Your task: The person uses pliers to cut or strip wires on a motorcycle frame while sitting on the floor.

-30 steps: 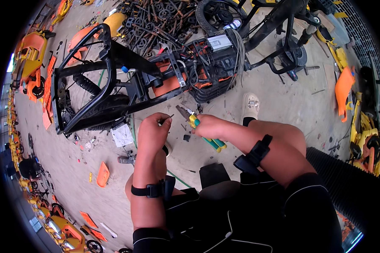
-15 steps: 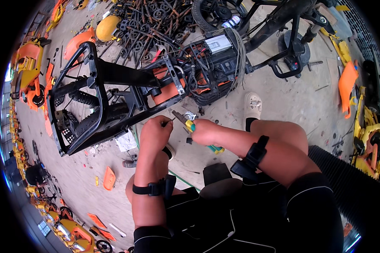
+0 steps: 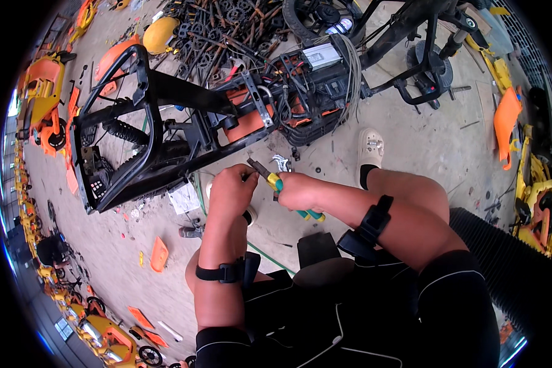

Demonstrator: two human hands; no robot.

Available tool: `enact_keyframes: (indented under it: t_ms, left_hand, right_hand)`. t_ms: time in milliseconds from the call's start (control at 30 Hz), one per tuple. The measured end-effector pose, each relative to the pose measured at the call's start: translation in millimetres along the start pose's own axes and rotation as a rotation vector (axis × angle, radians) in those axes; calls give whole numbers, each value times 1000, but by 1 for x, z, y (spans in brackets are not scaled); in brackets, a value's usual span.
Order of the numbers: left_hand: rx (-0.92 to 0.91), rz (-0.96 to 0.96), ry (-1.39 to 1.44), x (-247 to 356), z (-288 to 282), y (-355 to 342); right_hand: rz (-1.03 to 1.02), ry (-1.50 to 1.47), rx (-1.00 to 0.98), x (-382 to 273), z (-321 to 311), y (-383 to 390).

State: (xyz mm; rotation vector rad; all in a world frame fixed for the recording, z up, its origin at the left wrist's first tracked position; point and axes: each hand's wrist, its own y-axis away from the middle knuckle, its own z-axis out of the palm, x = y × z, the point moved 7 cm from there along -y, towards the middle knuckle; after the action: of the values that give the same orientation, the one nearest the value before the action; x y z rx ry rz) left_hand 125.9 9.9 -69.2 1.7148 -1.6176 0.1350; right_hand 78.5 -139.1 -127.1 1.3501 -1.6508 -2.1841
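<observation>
My right hand (image 3: pixel 297 191) is wrapped round a pair of combination pliers (image 3: pixel 272 179) with yellow and green handles. The dark jaws point up and left, just beyond the fingertips of my left hand (image 3: pixel 232 189). That hand is closed in a pinch; a small dark bit shows at its thumb, too little to name. Both hands are above the floor, on the near side of a black scooter frame (image 3: pixel 193 164) that lies across the view. Between the frame and the pliers, a small shiny metal piece (image 3: pixel 281 162) is on the floor.
Wiring and a silver controller box (image 3: pixel 321 56) sit on the frame's middle. Behind are a heap of rusty metal parts (image 3: pixel 233 37), a wheel (image 3: pixel 294 18) and a yellow dome-shaped piece (image 3: pixel 161 35). An orange panel (image 3: pixel 159 254) lies at left; more orange and yellow panels (image 3: pixel 506 126) lie at right.
The view has shifted a little, so the frame sits slightly higher in its near part. My left hand is slightly further right, and the two pliers handles show more distinctly apart below my right hand.
</observation>
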Motion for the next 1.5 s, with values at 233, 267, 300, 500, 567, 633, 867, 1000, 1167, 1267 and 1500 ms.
enact_keyframes:
  t_ms: [233, 267, 300, 500, 567, 633, 867, 1000, 1167, 1267, 1500]
  left_hand:
    - [48, 1, -49, -7, 10, 27]
    - [43, -4, -47, -10, 12, 30]
    - [38, -9, -46, -13, 14, 33]
    - [32, -17, -24, -11, 19, 53]
    - [35, -17, -24, -7, 20, 58]
    - [41, -13, -44, -4, 22, 61]
    - [82, -64, 24, -1, 17, 72]
    - [97, -111, -16, -1, 7, 71]
    - [193, -118, 30, -8, 2, 65]
    - [206, -133, 140, -11, 0, 59]
    - [142, -169, 392, -22, -6, 36]
  right_hand:
    - [-89, 145, 124, 14, 19, 4]
    - [-89, 169, 118, 13, 21, 9]
    - [-88, 193, 111, 13, 22, 15]
    - [-185, 285, 148, 20, 29, 27]
    - [-207, 277, 191, 24, 32, 31]
    - [-224, 266, 262, 30, 34, 28]
    - [-80, 125, 237, 33, 29, 37]
    - [-75, 58, 148, 44, 23, 24]
    - [-68, 53, 168, 41, 21, 16]
    - [-54, 36, 193, 45, 16, 9]
    - [43, -292, -8, 42, 19, -2]
